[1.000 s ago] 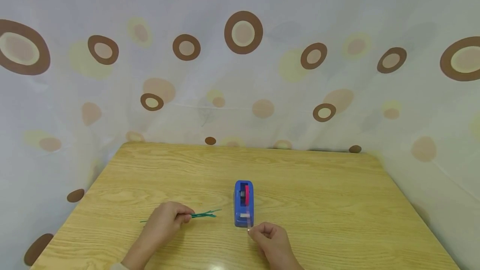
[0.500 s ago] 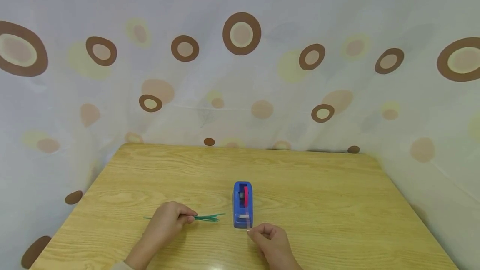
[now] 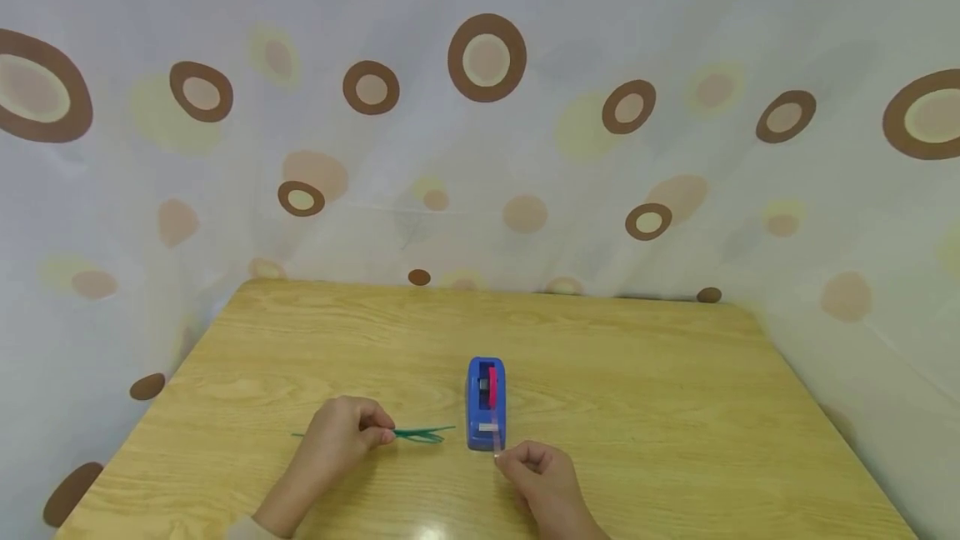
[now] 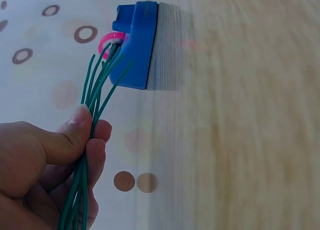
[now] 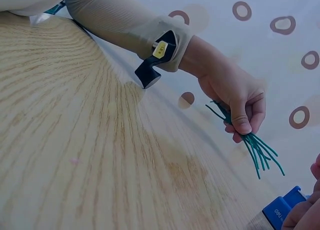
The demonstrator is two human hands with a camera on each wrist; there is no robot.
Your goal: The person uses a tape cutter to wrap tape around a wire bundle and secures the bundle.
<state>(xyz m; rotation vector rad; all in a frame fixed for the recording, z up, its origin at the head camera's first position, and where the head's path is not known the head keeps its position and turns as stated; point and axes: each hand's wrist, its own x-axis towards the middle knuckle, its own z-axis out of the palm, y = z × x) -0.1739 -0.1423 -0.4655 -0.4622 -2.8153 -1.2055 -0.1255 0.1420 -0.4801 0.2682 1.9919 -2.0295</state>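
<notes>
Between thumb and fingertips, my left hand point(image 3: 337, 440) pinches a bundle of thin green wire-like strands point(image 3: 420, 434). Their ends fan out to the right, a short way left of the blue tape dispenser point(image 3: 486, 419). The left wrist view shows several strands point(image 4: 100, 85) rising past the thumb, the lower part crossing the palm. A pink-red tape roll point(image 3: 492, 388) sits in the dispenser. At its front, the thumb and fingertips of my right hand point(image 3: 546, 482) pinch the end of a clear tape strip point(image 3: 497, 440), which still runs back over the cutter.
The dispenser stands on a wood-grain table point(image 3: 660, 390). A pale curtain point(image 3: 555, 148) with brown and beige circles hangs behind the table and along both sides. A black camera mount point(image 5: 155, 60) is strapped to the left sleeve in the right wrist view.
My left hand has shifted slightly right with the green strands, bringing their tips closer to the dispenser. My right hand keeps its pinch on the tape end, nearly still.
</notes>
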